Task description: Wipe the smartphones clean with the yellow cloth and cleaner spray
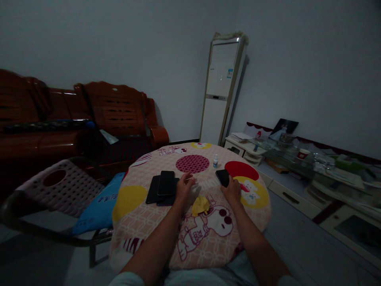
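My right hand (232, 190) grips the near end of a black phone (222, 176) on the right side of the round table. Fingers partly stretched out, my left hand (184, 187) is open just above the tablecloth (160, 226). Left of it lie a black phone-like device (166, 182) and a larger black tablet (152, 190), partly overlapping, with another dark flat device (165, 201) beneath. A crumpled yellow cloth (200, 206) rests between my forearms. Beyond the hands stands a small white bottle (215, 161) with a blue label.
On the left is a metal-framed chair (64, 178) with a blue cushion (101, 204). Brown wooden sofas (113, 107) line the wall behind it. A tall air conditioner (218, 87) stands in the corner. Right of the table runs a low cabinet (293, 196) with a paper cup (303, 154) and clutter.
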The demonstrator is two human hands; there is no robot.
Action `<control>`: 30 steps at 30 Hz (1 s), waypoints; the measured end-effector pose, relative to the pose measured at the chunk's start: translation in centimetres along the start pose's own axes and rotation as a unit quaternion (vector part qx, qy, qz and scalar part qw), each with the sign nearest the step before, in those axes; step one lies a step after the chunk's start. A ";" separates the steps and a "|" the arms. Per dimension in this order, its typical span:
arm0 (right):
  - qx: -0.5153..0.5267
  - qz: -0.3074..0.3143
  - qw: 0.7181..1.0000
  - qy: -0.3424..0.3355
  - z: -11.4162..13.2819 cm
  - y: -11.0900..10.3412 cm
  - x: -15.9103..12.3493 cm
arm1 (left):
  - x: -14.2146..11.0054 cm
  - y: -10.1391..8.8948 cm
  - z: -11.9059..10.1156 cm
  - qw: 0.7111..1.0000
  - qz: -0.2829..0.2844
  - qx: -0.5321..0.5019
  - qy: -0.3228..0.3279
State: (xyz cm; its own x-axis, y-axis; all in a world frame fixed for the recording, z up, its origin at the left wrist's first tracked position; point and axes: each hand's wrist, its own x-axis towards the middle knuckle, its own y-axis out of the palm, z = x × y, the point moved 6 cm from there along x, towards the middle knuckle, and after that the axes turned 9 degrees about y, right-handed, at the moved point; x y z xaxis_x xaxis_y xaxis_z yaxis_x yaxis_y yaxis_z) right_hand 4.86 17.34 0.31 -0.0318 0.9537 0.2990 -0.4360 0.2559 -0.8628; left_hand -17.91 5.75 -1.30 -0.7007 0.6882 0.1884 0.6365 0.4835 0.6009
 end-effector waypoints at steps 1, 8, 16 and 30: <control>-0.007 0.005 1.000 0.005 0.1 0.2 0.0 | 0.0 0.0 0.0 1.000 0.000 0.015 0.005; -0.053 0.010 0.999 0.009 0.2 0.6 0.1 | 0.2 -0.3 -0.1 0.996 0.004 0.085 0.033; -0.036 -0.010 0.998 0.052 0.4 0.1 0.5 | 0.1 -0.4 -0.2 0.998 -0.023 0.054 0.011; -0.030 -0.026 0.998 0.047 0.5 -0.3 0.0 | -0.5 -0.3 -0.6 0.998 -0.017 0.062 -0.004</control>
State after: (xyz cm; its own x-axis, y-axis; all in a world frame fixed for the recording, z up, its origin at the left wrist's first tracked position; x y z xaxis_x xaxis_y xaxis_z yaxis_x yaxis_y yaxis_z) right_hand 4.59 17.16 0.78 0.0752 0.9489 0.3065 -0.3804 0.3114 -0.8708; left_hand -17.89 4.93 -1.13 -0.7205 0.6740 0.1630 0.6476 0.5701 0.5055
